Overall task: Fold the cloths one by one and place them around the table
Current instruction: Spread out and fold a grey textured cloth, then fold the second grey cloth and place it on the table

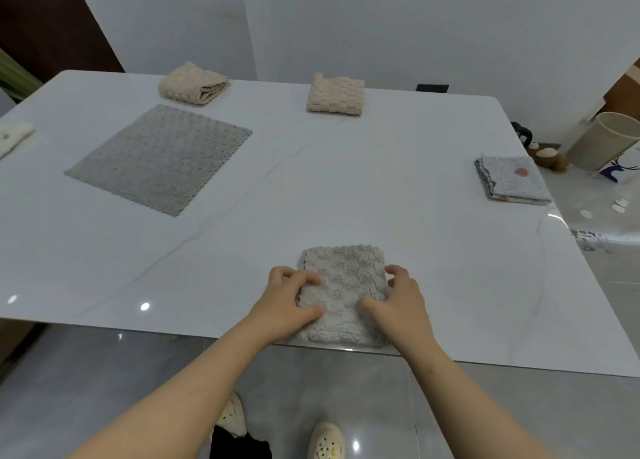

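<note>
A folded grey textured cloth (346,278) lies at the near edge of the white table (346,188). My left hand (289,297) grips its left side with curled fingers and thumb on top. My right hand (398,299) grips its right side, thumb on the cloth, fingers curled round the edge. An unfolded grey cloth (161,158) lies flat at the table's left. Two folded beige cloths (192,84) (336,94) sit along the far edge. A folded pale blue cloth (514,179) with a pink spot lies at the right edge.
Part of a white cloth (14,136) shows at the far left edge. Beyond the table's right side, a beige bin (604,139) and small items stand on the floor. My shoes (325,441) are below the near edge.
</note>
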A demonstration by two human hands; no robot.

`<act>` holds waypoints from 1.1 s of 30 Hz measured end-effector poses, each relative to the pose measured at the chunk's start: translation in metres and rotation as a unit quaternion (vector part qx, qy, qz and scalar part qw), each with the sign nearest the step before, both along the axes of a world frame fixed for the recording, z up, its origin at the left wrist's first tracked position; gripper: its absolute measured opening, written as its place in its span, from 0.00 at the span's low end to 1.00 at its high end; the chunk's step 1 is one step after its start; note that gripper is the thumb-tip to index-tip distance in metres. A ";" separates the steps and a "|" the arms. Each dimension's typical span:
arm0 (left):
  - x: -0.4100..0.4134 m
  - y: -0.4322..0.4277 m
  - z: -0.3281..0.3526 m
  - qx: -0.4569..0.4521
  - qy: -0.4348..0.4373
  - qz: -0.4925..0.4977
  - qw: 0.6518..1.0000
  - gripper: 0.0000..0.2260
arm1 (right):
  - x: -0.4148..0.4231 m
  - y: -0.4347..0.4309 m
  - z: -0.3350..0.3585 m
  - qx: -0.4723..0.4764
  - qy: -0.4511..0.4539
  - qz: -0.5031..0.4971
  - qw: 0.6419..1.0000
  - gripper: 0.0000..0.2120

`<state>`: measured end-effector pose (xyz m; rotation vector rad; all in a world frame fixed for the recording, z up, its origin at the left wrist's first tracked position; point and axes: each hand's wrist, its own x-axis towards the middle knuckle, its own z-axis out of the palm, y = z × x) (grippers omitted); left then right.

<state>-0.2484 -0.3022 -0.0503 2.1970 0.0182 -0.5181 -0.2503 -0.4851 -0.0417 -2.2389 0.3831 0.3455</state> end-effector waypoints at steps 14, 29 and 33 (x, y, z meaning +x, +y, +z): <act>0.059 0.096 0.013 0.025 -0.083 0.093 0.992 0.12 | 0.055 0.102 0.021 -0.109 -0.116 0.069 0.985 0.20; 0.163 0.338 0.001 0.184 -0.187 -0.013 0.965 0.13 | 0.142 0.360 0.008 -0.050 -0.082 0.099 0.990 0.18; 0.175 0.383 -0.014 0.302 -0.180 -0.099 0.931 0.22 | 0.147 0.395 -0.007 -0.103 -0.078 0.139 0.982 0.23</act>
